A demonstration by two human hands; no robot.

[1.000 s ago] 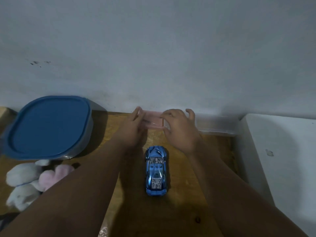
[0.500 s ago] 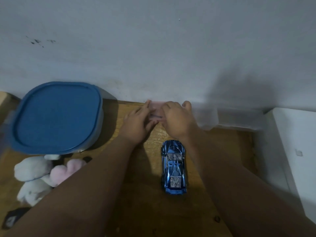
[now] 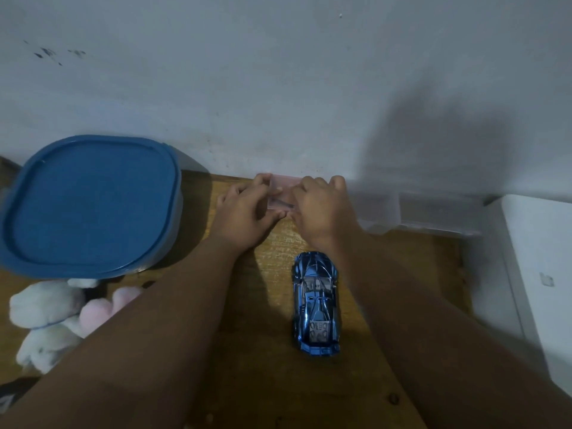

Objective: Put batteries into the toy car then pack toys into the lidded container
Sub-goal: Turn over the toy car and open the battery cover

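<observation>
Fingers (image 3: pixel 263 182) of the left hand (image 3: pixel 244 212) and right hand (image 3: pixel 322 209) curl onto opposite ends of a small translucent pink plastic case (image 3: pixel 284 185). It lies at the far edge of the wooden tabletop (image 3: pixel 266 382), close to the grey wall (image 3: pixel 278 88). A slim dark item shows inside, probably the batteries.

Step in hand, as judged: opening the case. One hand should pin the base while the other lifts the lid, held low so nothing rolls out.

Near to far:
- Glossy blue toy car (image 3: pixel 317 305), upright between the forearms, just beside the right one.
- White and pink plush toys (image 3: pixel 52 317), at left.
- Large blue-lidded plastic container (image 3: pixel 89 205), lid on, far left.
- Clear plastic boxes (image 3: pixel 427 212), far right by the wall.

A white block (image 3: pixel 541 243) bounds the right edge. The widest working room is the wood left of the car.
</observation>
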